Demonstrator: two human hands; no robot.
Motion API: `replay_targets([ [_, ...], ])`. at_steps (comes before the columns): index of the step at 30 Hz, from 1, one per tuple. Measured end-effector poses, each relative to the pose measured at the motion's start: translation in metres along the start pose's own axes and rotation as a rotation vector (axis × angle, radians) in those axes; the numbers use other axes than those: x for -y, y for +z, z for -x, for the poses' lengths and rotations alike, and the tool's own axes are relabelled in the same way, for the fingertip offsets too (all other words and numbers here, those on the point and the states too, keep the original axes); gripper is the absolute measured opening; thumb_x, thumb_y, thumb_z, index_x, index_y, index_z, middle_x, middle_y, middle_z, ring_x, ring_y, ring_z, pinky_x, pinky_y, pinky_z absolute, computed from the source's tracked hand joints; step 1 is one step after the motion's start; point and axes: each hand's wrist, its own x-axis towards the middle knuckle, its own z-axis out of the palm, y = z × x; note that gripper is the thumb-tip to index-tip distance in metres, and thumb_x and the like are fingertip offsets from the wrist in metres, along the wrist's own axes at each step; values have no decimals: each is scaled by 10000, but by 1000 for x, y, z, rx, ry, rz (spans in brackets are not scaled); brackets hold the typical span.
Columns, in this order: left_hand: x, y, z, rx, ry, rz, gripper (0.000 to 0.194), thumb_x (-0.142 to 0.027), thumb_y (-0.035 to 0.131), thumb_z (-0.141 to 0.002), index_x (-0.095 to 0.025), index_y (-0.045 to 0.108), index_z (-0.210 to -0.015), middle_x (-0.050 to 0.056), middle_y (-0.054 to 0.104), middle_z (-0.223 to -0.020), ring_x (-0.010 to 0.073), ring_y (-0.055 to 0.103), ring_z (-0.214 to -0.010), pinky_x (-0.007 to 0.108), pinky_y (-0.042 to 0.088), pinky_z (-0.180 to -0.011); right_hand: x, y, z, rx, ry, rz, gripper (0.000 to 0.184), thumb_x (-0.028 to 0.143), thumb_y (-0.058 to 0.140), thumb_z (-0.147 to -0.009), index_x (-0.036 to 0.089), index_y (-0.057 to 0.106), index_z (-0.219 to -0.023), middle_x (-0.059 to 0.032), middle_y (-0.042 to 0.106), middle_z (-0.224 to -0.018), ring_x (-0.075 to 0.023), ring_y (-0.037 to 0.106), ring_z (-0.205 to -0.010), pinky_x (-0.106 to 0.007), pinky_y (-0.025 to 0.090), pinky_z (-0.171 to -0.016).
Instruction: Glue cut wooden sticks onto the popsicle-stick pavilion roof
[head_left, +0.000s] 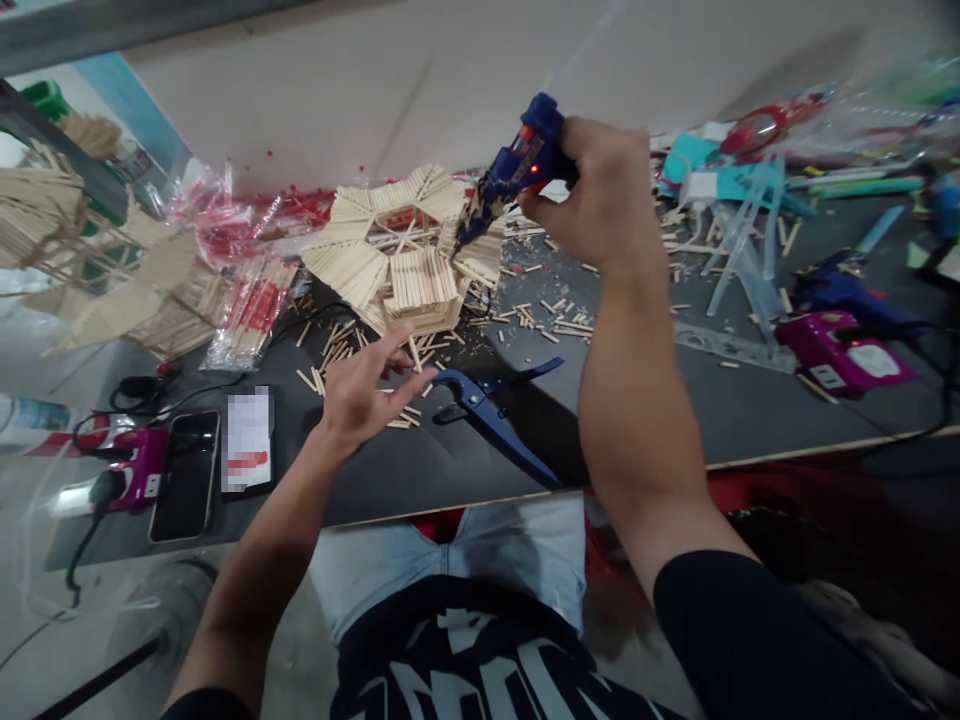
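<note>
Gripping blue, illegibly labelled glue gun (514,168) in right hand (600,190); apparently pinching pale wooden stick (415,353) in left hand (362,396).

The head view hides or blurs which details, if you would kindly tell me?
In the head view:
Glue gun: handle mostly hidden by the right hand.
Nozzle: too small to tell whether it touches the stick model.
Far-left stick structure: cut off by the left edge.
</note>
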Motion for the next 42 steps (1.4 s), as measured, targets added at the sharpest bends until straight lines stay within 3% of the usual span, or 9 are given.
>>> replay_targets([
  [4, 0, -14, -11, -51, -37, -29, 492, -426, 760, -938, -207, 605, -1351, 10, 773, -939, 114, 712, -755, 245, 599, -783, 2, 0, 1, -52, 14, -10, 288, 108, 720, -693, 223, 499, -836, -49, 682, -875, -202, 623, -798, -372, 510, -763],
  [11, -1, -23, -40, 58, -35, 28, 465, -485, 777, -903, -233, 664, -1277, 81, 714, -1207, 195, 699, -1041, 343, 612, -918, -3, 1, 1, -148, -23, -25, 279, 125, 703, -664, 191, 567, -899, -2, 634, -803, -152, 560, -713, -320, 486, -706],
  [16, -7, -19, -69, 119, 33, 31, 470, -542, 741, -914, -262, 674, -1286, 76, 695, -1197, 225, 665, -1120, 396, 562, -1007, -8, -1, 1, -155, -14, -17, 297, 118, 716, -631, 173, 604, -901, -8, 658, -824, -152, 571, -723, -322, 499, -731],
  [23, -8, 5, -101, 184, -20, 33, 625, -746, 606, -901, -223, 707, -1228, 105, 703, -1216, 249, 662, -1151, 411, 527, -1030, -25, -10, 4, -263, 10, 16, 280, 115, 716, -626, 183, 624, -882, 10, 655, -780, -131, 527, -680, -299, 473, -654],
  [31, 9, 21, -107, 271, -32, -17, 696, -818, 530, -891, -236, 708, -1228, 131, 649, -1325, 314, 581, -1313, 479, 480, -1105, -47, -23, 11, -407, 74, -142, 388, -3, 662, -558, 182, 699, -898, 27, 669, -814, -136, 578, -737, -282, 465, -621],
  [36, 8, 20, -105, 290, -54, -13, 722, -852, 498, -875, -256, 708, -1225, 131, 629, -1358, 343, 551, -1364, 511, 471, -1119, -51, -22, 12, -378, -2, -232, 443, -1, 615, -590, 136, 752, -988, -22, 707, -884, -180, 625, -777, -318, 472, -655],
  [42, 8, 22, -103, 312, -47, -31, 805, -877, 436, -879, -204, 712, -1223, 172, 619, -1380, 349, 573, -1333, 483, 473, -1101, -41, -23, 14, -387, 48, -177, 395, -24, 671, -560, 118, 748, -920, -22, 681, -846, -163, 571, -769, -286, 462, -612],
])
